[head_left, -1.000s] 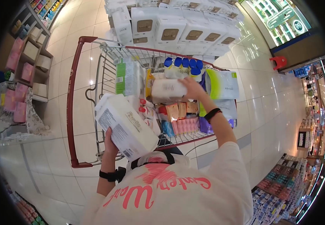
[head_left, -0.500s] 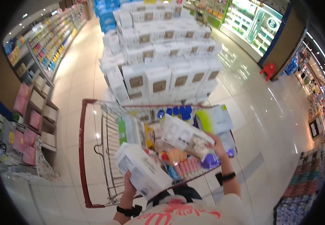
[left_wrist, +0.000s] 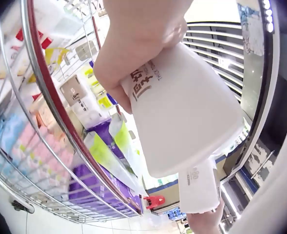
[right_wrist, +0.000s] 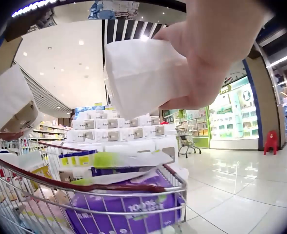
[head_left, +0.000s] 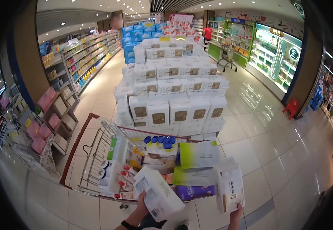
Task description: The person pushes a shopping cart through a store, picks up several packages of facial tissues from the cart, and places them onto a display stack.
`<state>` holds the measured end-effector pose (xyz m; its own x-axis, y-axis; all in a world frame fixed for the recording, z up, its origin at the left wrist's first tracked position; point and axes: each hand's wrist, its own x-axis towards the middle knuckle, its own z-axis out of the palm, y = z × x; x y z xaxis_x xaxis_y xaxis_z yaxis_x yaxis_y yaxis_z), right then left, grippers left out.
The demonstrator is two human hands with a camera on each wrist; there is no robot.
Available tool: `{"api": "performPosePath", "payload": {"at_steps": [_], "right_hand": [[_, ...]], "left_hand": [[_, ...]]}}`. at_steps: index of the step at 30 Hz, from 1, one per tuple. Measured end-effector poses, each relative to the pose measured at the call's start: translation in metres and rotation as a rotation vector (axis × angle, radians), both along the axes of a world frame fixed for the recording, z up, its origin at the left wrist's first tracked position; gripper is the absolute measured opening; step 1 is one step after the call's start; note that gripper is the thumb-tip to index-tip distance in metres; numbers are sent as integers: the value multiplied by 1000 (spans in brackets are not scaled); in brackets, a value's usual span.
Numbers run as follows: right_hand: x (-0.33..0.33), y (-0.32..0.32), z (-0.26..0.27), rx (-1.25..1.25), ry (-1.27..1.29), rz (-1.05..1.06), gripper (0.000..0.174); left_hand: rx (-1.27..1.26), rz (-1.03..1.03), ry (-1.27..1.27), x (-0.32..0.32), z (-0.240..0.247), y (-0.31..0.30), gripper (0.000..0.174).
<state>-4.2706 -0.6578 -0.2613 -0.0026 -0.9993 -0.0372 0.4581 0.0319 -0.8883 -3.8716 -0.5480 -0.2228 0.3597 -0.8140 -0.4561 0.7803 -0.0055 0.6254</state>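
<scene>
In my left hand I grip a white tissue pack by its side, tilted over the near edge of the shopping cart. The left wrist view shows brown lettering on this pack, near my fingers. My right hand holds a second white tissue pack at its lower end, upright and outside the cart's right end. Seen from the right wrist, its plain white underside fills the upper middle, with my thumb and fingers around it.
Inside the cart are blue-capped bottles, green-and-white pouches, a purple pack and red-capped bottles. A tall stack of white packs stands behind it. A red stool is at the right, a shelf unit at the left.
My right hand has lifted its tissue pack from among the goods, out past the cart's right end. My left hand keeps its pack, now farther right over the cart's edge. The head view has tilted up.
</scene>
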Motion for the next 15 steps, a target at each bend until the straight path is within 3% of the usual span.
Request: {"api": "performPosePath", "payload": {"at_steps": [4,8,11,15], "right_hand": [[-27,13,-33,86,-189,-35,80],[1,26,-43,175,-245,9,76],[67,36,14,152,-345,83,80],[152,60,39,126,-471,78,72]], "left_hand": [[25,-32,87,-33,16,19,56],[11,27,-60,-24,13,49,61],[-64,88,-86,-1,14,79,64],[-158,149,-142,48,2,136,68]]}}
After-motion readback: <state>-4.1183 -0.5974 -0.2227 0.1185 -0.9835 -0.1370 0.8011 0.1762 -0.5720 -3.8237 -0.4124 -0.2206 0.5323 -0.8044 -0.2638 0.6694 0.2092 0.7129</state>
